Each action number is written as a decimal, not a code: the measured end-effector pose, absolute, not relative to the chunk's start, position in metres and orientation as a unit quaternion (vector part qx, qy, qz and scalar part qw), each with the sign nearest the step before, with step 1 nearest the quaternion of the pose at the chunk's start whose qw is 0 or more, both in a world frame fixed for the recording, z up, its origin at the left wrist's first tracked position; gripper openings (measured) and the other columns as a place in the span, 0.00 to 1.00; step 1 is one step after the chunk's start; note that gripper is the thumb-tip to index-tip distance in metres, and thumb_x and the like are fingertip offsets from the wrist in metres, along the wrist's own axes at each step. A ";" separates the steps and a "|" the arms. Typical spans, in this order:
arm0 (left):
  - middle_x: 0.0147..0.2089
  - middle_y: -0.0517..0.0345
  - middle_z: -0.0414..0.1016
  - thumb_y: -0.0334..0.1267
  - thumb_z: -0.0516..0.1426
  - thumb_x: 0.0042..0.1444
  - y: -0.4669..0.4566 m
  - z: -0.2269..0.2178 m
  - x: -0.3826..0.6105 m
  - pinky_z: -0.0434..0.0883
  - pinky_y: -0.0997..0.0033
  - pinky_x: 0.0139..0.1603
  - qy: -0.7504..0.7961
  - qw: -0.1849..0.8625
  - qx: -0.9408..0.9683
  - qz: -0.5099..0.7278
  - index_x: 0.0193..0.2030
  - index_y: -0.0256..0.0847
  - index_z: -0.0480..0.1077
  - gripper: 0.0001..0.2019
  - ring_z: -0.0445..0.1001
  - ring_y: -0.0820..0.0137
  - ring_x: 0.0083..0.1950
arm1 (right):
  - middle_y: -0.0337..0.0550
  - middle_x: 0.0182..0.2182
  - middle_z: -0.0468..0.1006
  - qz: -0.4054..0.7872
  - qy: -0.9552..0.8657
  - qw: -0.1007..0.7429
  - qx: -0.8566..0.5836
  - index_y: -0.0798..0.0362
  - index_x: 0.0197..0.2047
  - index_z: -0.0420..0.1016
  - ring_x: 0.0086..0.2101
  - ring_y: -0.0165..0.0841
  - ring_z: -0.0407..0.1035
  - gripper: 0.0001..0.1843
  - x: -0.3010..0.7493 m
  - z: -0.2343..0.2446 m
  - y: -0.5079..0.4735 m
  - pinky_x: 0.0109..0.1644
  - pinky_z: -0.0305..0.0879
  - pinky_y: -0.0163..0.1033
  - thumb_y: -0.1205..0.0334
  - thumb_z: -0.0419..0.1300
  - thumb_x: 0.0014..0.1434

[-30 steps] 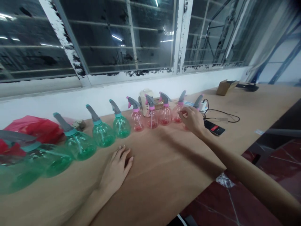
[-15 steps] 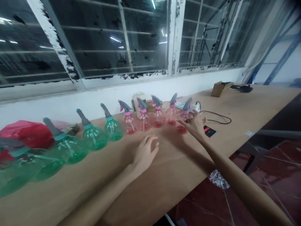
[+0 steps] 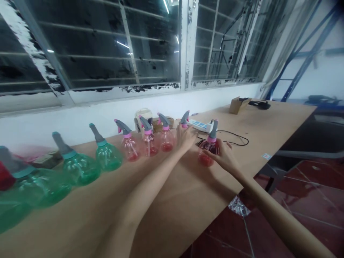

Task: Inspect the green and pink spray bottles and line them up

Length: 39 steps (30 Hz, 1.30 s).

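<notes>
A row of spray bottles stands along the back of a brown table (image 3: 172, 200): several green ones on the left, such as a green bottle (image 3: 107, 156), then several pink ones, such as a pink bottle (image 3: 129, 145). My right hand (image 3: 224, 157) grips the body of the rightmost pink bottle (image 3: 208, 150), which stands a little forward of the row. My left hand (image 3: 185, 138) reaches across and closes on another pink bottle (image 3: 184, 123), hiding its body so only the grey trigger head shows.
A white power strip (image 3: 200, 125) with a black cable (image 3: 233, 138) lies behind the bottles. A cream container (image 3: 142, 116) stands at the wall. A cardboard box (image 3: 238, 105) sits far right. A red bag (image 3: 5, 177) lies far left. The table edge drops to a red floor.
My left hand lifted off the table and reached right to a pink bottle. My right hand took hold of the rightmost pink bottle and drew it forward. The camera swung right.
</notes>
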State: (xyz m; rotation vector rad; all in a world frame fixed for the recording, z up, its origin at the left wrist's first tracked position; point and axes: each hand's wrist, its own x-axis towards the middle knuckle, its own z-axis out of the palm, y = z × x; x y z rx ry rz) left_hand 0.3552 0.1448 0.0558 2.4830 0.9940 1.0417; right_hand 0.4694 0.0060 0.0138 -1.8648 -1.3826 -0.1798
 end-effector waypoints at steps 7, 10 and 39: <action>0.57 0.47 0.60 0.43 0.55 0.56 0.166 0.047 0.368 0.55 0.57 0.60 0.372 0.124 0.847 0.358 0.55 0.43 0.68 0.19 0.56 0.55 0.60 | 0.52 0.42 0.75 0.008 -0.559 0.436 -0.705 0.52 0.50 0.62 0.39 0.45 0.71 0.31 0.481 0.012 0.011 0.39 0.65 0.47 0.40 0.58 0.50; 0.53 0.46 0.62 0.39 0.55 0.56 0.169 0.043 0.365 0.60 0.60 0.56 0.370 0.113 0.852 0.352 0.54 0.43 0.69 0.18 0.62 0.58 0.55 | 0.52 0.41 0.75 0.000 -0.562 0.424 -0.710 0.52 0.51 0.62 0.40 0.46 0.71 0.32 0.484 0.013 0.014 0.40 0.65 0.48 0.40 0.58 0.50; 0.59 0.49 0.57 0.43 0.46 0.64 0.053 0.048 0.167 0.60 0.54 0.60 0.288 0.019 0.910 0.298 0.60 0.48 0.60 0.18 0.59 0.59 0.61 | 0.55 0.44 0.74 -0.027 -0.566 0.447 -0.692 0.57 0.53 0.61 0.42 0.45 0.70 0.36 0.486 0.004 0.076 0.44 0.65 0.46 0.39 0.57 0.50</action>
